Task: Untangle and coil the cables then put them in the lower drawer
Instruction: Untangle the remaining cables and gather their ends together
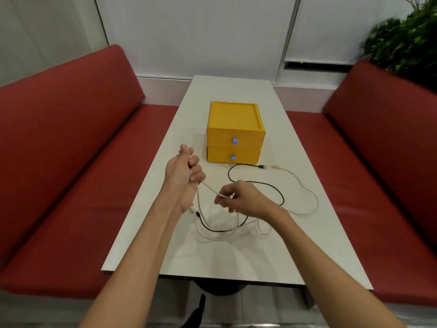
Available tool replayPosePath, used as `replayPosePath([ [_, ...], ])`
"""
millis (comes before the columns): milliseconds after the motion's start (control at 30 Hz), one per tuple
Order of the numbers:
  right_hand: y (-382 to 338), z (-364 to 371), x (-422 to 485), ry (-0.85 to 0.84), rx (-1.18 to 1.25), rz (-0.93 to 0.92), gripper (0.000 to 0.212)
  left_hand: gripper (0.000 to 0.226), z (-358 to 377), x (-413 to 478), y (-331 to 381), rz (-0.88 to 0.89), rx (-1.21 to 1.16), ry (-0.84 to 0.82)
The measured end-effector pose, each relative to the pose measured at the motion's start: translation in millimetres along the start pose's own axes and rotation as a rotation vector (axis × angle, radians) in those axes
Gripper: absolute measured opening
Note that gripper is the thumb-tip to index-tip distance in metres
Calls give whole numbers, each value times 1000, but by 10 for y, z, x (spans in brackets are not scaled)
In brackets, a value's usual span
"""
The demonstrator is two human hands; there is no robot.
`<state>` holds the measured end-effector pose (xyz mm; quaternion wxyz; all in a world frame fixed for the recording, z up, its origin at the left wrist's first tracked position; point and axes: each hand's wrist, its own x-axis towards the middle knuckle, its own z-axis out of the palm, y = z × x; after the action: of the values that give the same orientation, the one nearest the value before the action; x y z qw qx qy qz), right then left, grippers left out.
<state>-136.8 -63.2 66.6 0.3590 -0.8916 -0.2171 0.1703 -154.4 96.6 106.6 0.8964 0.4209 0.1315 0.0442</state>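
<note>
both hands are gripping the white cable [210, 189], left hand [183, 172] fisted, right hand [233, 197] pinching, before the yellow drawer unit [235, 132]; pulling now risks tightening its snarl with the black cable [260, 184]

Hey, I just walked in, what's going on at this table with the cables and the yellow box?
A person is sorting out tangled cables over a white table. The left hand grips a white cable, and the right hand pinches the same strand, which runs taut between them. More white cable and a black cable lie in loose, crossing loops on the table, not yet coiled. Behind them the yellow drawer unit has both drawers closed, including the lower drawer.
</note>
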Motion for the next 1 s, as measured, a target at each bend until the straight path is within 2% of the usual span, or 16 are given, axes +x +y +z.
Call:
replayPosePath([
  [133,-16,-216,192,-1,-157,-59,14,31,64,-47,179,-31,-147,-74],
  [233,115,-264,236,-24,-267,-35,15,35,133,-85,400,-18,-277,-140],
  [300,220,-272,239,-70,-332,-3,20,34,166,-84,502,18,-249,-152],
  [367,200,-298,255,-70,-359,-6,35,33,188,-50,530,44,-186,-146],
  [433,19,-344,270,-4,-275,-69,47,33,210,-15,486,43,-146,-139],
  [500,-281,-399,244,41,-56,-147,48,33,248,8,390,38,-107,-132],
  [600,-621,-439,172,-66,321,-189,35,32,322,54,275,51,-99,-103],
  [700,-656,-393,107,-223,424,-149,23,32,357,135,272,57,-134,-75],
  [800,-560,-307,100,-189,337,-167,22,31,326,181,298,70,-119,-69],
  [900,-374,-301,135,-61,-2,-200,14,32,270,200,383,74,-130,-60],
  [1000,-35,-393,133,2,-220,-122,16,33,147,220,550,99,-133,-27],
])
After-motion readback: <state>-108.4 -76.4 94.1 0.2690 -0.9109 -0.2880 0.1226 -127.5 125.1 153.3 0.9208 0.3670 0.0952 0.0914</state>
